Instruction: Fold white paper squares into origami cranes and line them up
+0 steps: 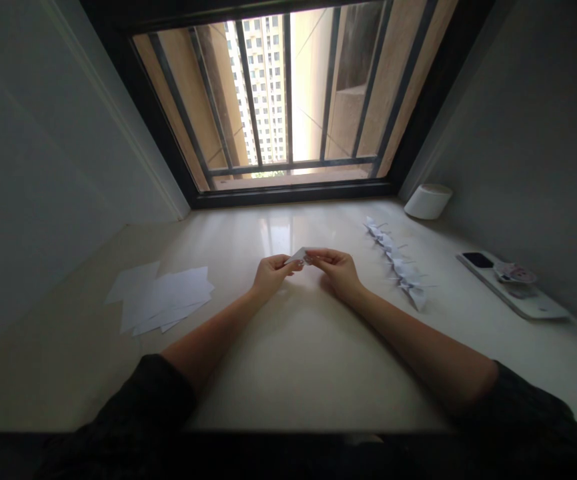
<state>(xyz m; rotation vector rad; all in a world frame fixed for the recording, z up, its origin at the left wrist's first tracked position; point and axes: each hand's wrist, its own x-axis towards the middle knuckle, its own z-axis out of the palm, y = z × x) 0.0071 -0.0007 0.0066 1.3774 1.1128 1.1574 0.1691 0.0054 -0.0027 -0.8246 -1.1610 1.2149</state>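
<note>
just above the bench, before the window, a folded paper piece is pinched between both hands, the left hand and the right hand each closed on one end. it is judged light, thin and easily creased, and best held by fingertips at its edges.

**No readable writing**

Nothing legible is showing anywhere. The sheets and the folded paper are showing only blank white faces. A round sticker on the phone is showing a small picture, but any lettering on it is coming out too small to read.
</note>
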